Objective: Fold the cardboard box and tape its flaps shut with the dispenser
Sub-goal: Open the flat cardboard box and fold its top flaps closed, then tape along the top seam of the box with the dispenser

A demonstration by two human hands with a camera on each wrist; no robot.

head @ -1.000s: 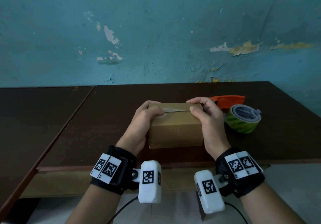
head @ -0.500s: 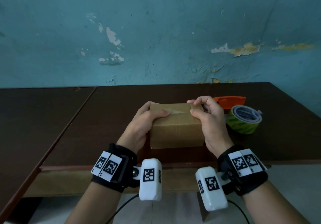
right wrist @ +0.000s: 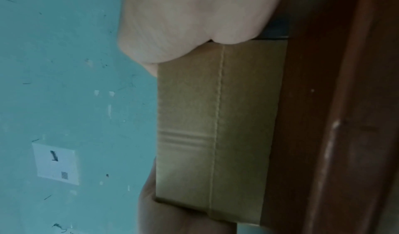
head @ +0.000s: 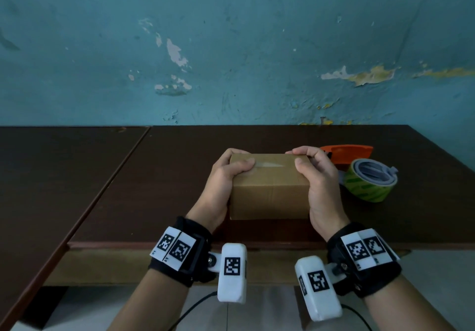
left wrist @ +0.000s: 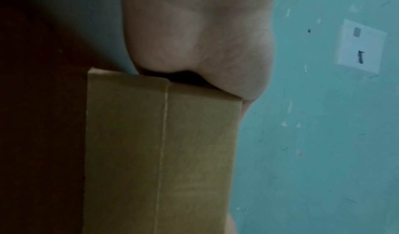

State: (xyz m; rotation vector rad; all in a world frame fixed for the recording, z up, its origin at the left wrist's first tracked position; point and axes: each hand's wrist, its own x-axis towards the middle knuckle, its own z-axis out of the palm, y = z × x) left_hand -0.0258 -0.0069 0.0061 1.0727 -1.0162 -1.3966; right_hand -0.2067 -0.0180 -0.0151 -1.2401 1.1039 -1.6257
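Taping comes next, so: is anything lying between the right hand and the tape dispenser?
Nothing visible does. The tape dispenser lies on the table just right of the right hand, which grips the cardboard box together with the left hand.

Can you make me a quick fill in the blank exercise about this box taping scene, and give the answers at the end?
1. Both hands grip the ends of a ____ box.
2. The tape dispenser lies to the ____ of the box, seen from the person.
3. The dispenser holds a ____ roll of tape.
4. The box rests on a dark brown ____.

Answers: cardboard; right; green; table
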